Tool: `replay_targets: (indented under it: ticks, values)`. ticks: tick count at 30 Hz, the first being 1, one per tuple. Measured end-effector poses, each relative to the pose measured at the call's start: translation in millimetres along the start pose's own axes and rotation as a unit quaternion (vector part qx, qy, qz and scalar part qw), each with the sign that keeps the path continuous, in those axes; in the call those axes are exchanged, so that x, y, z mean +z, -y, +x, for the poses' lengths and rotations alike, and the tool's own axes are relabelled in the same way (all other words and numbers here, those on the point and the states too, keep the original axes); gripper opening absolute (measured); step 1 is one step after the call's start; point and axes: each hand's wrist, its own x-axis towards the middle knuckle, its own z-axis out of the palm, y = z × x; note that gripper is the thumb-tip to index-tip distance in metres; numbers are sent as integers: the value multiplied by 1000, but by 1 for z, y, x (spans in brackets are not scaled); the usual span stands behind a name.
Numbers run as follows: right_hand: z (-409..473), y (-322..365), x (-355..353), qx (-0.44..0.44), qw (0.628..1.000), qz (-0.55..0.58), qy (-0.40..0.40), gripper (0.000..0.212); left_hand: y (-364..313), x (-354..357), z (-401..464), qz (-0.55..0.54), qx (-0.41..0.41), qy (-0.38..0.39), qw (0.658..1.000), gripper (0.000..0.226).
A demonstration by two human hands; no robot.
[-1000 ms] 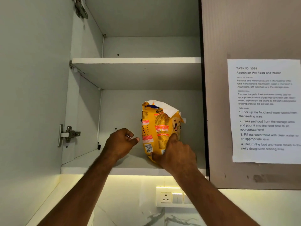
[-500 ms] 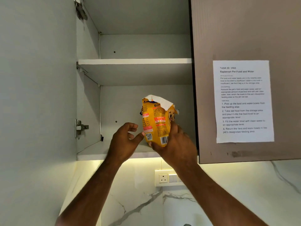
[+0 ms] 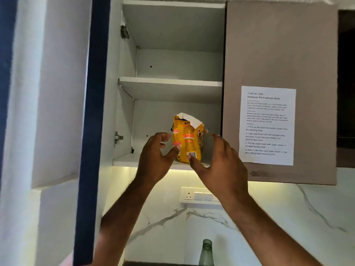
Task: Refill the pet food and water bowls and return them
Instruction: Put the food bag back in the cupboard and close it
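A yellow pet food bag (image 3: 187,139) with a dog picture and a torn white top stands upright on the lower shelf (image 3: 124,161) of an open wall cabinet. My left hand (image 3: 153,162) is at the bag's left side with fingers loosely curved and the thumb tip at the bag's lower left edge. My right hand (image 3: 222,166) is spread at the bag's right side, its thumb by the bag's bottom corner. Neither hand wraps the bag. No bowls are in view.
The cabinet's left door (image 3: 94,112) stands open, edge toward me. The right door (image 3: 278,45) is closed and carries a printed task sheet (image 3: 267,125). Below are a wall socket panel (image 3: 199,195), a marble backsplash and a green glass bottle neck (image 3: 206,252).
My right hand has let go of the bag and opened beside it. Both hands have drawn slightly apart and back. The view has pulled back and lower.
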Motion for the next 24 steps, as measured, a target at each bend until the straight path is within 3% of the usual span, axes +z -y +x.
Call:
replay_targets:
  ticks: [6,12,18,21,24]
  values:
    - [-33,9,-66,-9,1000,17,-11,83,-58,-19,-51,-26,-5,-15,1000,47]
    - [-51,42,-110,-21,997,62,-32,86,-126,-70,-103,-5,123,-102,987,36]
    - [-51,81,-120,-40,991,122,-35,79,-159,-143,-113,45,248,-208,945,27]
    - [-51,102,-118,-46,990,131,-39,77,-148,-175,-105,22,216,-232,948,23]
    - [-50,119,-113,-49,988,138,-38,75,-124,-195,-95,-29,123,-221,967,19]
